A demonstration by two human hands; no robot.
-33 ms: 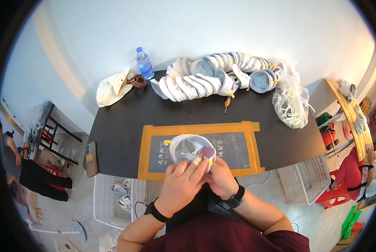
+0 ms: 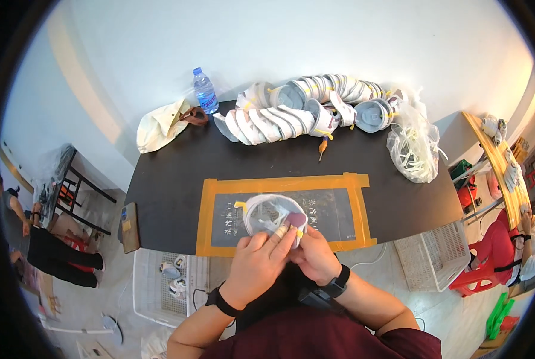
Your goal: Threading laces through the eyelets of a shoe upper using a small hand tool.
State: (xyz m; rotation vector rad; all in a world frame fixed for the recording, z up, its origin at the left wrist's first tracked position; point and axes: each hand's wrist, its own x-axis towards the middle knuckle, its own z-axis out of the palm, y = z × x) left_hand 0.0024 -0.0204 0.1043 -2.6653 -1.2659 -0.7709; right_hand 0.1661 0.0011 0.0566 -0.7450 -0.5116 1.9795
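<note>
A white, rounded shoe upper [image 2: 256,203] with yellow tabs and a dark red patch [image 2: 296,221] is held up over the near part of the table. My left hand [image 2: 258,257] is closed at its near edge, fingertips pressed beside the patch. My right hand [image 2: 316,257] grips the right side of the same upper, with its thumb by a yellow tab. Whitish strands, perhaps laces, show inside the opening. What the fingertips pinch is partly hidden. Beneath lies a dark printed sheet [image 2: 333,224] framed by orange tape [image 2: 359,206].
Long rows of nested shoe uppers [image 2: 273,124] lie along the back of the table, beside a bag of white laces [image 2: 415,157]. An orange-handled tool [image 2: 323,147], water bottle [image 2: 205,93], cloth bag [image 2: 159,128] and phone [image 2: 130,227] lie around. Crates [image 2: 432,257] stand below; people sit and stand nearby.
The far rim of the shoe upper has dipped slightly toward me. Both hands keep nearly the same place and grip.
</note>
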